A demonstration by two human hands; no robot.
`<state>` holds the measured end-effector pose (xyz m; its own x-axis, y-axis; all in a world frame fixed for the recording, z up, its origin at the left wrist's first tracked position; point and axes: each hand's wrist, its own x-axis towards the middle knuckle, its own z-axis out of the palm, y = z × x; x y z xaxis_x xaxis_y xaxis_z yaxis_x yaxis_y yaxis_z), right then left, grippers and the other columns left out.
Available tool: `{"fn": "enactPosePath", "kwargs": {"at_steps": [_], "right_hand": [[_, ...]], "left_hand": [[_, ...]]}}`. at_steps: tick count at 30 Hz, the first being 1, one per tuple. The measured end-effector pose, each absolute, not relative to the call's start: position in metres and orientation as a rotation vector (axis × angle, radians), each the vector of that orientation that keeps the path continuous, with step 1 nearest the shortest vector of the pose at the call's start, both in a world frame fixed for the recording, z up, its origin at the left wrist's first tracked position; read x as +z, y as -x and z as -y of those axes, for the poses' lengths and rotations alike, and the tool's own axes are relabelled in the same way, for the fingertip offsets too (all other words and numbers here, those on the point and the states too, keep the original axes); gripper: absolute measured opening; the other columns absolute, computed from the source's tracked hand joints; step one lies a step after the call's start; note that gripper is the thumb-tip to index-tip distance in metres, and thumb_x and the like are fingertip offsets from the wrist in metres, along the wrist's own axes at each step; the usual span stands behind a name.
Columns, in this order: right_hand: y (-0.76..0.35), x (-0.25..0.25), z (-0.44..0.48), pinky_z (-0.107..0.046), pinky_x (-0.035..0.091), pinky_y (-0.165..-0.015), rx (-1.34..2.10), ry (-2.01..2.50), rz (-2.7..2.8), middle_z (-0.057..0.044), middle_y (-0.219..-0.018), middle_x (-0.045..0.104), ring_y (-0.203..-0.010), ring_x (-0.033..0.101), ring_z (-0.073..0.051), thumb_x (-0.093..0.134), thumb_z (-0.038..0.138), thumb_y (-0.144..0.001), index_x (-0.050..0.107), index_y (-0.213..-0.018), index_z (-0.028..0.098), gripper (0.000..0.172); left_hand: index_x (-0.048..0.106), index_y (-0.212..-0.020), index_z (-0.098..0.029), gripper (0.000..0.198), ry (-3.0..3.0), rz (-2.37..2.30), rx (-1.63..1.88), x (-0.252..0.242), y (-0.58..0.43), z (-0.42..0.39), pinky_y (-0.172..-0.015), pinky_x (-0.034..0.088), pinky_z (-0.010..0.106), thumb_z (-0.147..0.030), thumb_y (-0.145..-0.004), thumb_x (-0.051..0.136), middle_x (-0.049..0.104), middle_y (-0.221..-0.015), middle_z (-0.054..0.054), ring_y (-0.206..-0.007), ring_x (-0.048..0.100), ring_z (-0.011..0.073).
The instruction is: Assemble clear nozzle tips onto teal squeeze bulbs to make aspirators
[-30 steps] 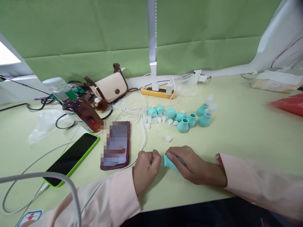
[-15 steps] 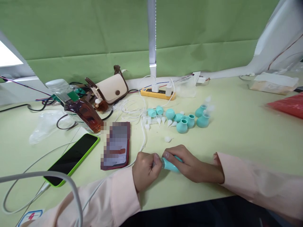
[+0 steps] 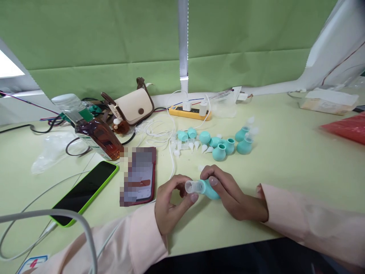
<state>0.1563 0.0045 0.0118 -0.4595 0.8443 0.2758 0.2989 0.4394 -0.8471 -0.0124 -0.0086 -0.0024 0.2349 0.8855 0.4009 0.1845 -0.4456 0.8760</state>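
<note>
My right hand is wrapped round a teal rubber bulb, which lies on its side just above the table. A clear plastic tube is fitted in the bulb's neck, its open end pointing left. Around that end, my left hand has thumb and fingers apart. Its thumb tip is right beside the tube; whether it touches cannot be made out. Beyond my hands stand more teal bulbs, among them an open-necked bulb and a bulb with a clear tube. Several small white pointed tips lie near them.
A dark red phone and a green-cased phone lie at left. Behind them are a tilted bottle, a cream handbag and loose cables. A yellow power strip sits at the back; a red bag lies far right.
My left hand was a fist round the clear tube; its fingers have spread and the tube now shows. The bulb has turned slightly, its tube end towards me, still in my right hand.
</note>
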Motion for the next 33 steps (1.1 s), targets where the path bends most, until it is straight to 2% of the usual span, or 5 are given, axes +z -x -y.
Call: {"fn": "enactPosePath", "kwargs": {"at_steps": [5,15,19,25,33], "right_hand": [[-0.159,0.007,-0.006,-0.026,0.033,-0.055,0.761,0.856,2.074,-0.001,-0.07,0.041,-0.058,0.036,-0.011,0.025,0.025,-0.087,0.038,-0.084,0.018,0.015],[-0.159,-0.005,-0.009,-0.029,0.038,-0.057,0.696,0.529,2.131,-0.004,-0.077,0.041,-0.066,0.04,-0.014,0.023,0.03,-0.086,0.036,-0.09,0.018,0.017],[-0.158,-0.001,-0.008,-0.028,0.039,-0.056,0.764,0.587,2.188,-0.004,-0.077,0.043,-0.063,0.04,-0.013,0.02,0.033,-0.087,0.037,-0.093,0.017,0.024],[-0.166,0.004,-0.021,-0.038,0.04,-0.079,0.405,0.754,2.15,-0.011,-0.105,0.045,-0.095,0.043,-0.02,0.033,0.026,-0.083,0.035,-0.113,0.016,0.031],[-0.171,-0.011,-0.044,-0.04,0.043,-0.074,-0.021,1.131,2.439,-0.014,-0.099,0.048,-0.092,0.043,-0.024,0.045,0.02,-0.076,0.049,-0.103,0.01,0.029]], "left_hand": [[0.052,-0.087,-0.02,0.011,-1.904,-0.937,1.288,-0.002,0.014,0.01,-0.061,0.039,0.022,-0.016,-0.076,0.052,0.053,-0.075,0.0,-0.069,0.048,0.0116],[0.05,-0.094,-0.016,0.025,-2.104,-0.685,1.359,0.0,0.015,0.01,-0.059,0.041,0.026,-0.009,-0.07,0.053,0.053,-0.074,0.004,-0.067,0.048,0.0135],[0.052,-0.088,-0.017,0.019,-2.033,-0.71,1.41,-0.003,0.013,0.007,-0.062,0.042,0.028,-0.013,-0.07,0.053,0.052,-0.079,0.005,-0.073,0.05,0.0155],[0.048,-0.091,-0.021,0.011,-1.74,-0.991,1.338,-0.003,0.013,0.008,-0.071,0.04,0.028,-0.022,-0.081,0.043,0.056,-0.096,0.005,-0.087,0.052,0.0163],[0.046,-0.091,-0.018,0.016,-1.663,-1.116,1.211,-0.003,0.012,0.009,-0.054,0.036,0.021,-0.031,-0.082,0.041,0.052,-0.065,-0.001,-0.058,0.047,0.0104]]}}
